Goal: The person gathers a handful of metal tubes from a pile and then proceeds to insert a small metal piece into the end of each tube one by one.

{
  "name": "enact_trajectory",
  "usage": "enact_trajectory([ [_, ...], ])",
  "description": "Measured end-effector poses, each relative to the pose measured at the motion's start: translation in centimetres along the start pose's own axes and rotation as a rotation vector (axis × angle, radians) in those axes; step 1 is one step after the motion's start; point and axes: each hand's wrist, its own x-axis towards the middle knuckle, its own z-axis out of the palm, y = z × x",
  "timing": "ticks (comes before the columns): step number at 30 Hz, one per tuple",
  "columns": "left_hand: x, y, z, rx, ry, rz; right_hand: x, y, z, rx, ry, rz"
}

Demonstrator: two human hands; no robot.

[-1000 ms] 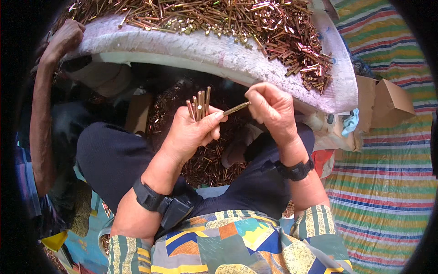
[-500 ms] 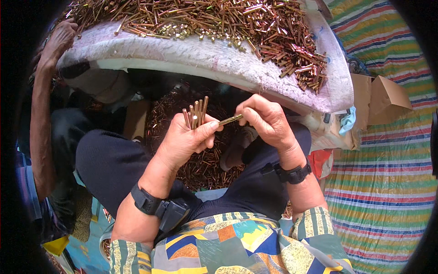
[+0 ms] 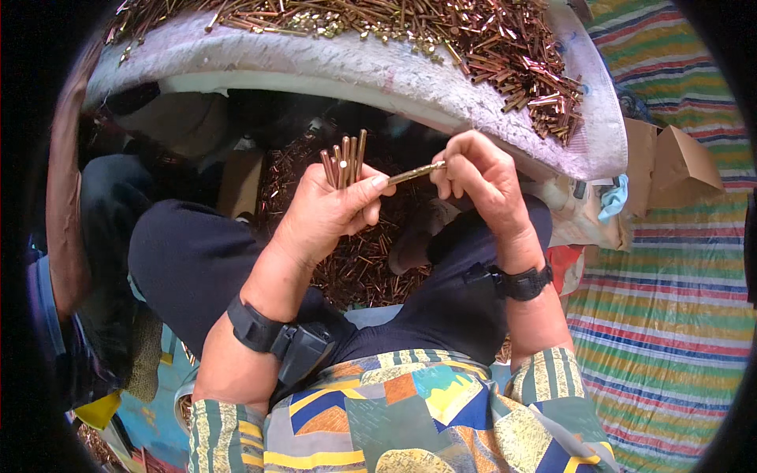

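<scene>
My left hand point(image 3: 323, 209) is closed around a small bundle of thin copper-coloured metal rods point(image 3: 347, 160) that stick up past its fingers. Between its thumb and forefinger it also pinches one more brass-coloured rod point(image 3: 414, 173), which points right. The fingertips of my right hand point(image 3: 487, 175) are pinched at the far end of that same rod; a small fitting there, if any, is mostly covered by the fingers. Both hands are above my lap, in front of the padded table edge.
A large heap of similar rods point(image 3: 512, 55) lies on the cloth-covered table point(image 3: 315, 69), with small gold-coloured pieces point(image 3: 418, 47) along its front. More rods point(image 3: 359, 272) are piled below between my legs. Another person's forearm point(image 3: 67, 197) is at left. A cardboard box point(image 3: 682, 169) stands right.
The view has shifted a little, and my right hand sits slightly higher, still at the rod's end. The other person's hand at upper left is no longer visible; only the arm shows.
</scene>
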Motion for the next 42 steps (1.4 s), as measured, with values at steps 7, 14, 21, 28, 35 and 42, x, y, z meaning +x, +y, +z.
enact_trajectory([
  [7, -0.1, -0.2, -0.3, 0.014, -0.021, -0.014, -0.1, 0.2, 0.0, -0.298, -0.113, 0.048],
  [14, -0.2, -0.5, -0.4, 0.042, -0.048, -0.021, -0.3, 0.6, 0.9, -0.352, -0.066, -0.077],
  [21, -0.2, 0.9, 1.2, 0.11, 0.048, -0.078, 0.0, 0.9, -0.7, -0.399, 0.213, 0.096],
  [28, -0.4, 0.3, 0.9, 0.252, -0.116, -0.056, 0.9, -0.1, 3.9, -0.186, -0.018, 0.004],
  [35, -1.2, 0.6, -0.1, 0.079, -0.077, -0.104, 2.1, -1.5, 2.7, 0.025, -0.038, 0.136],
  [42, -0.5, 1.1, -0.5, -0.051, 0.041, -0.032, 10.8, 0.1, -5.2, -1.285, 0.421, -0.13],
])
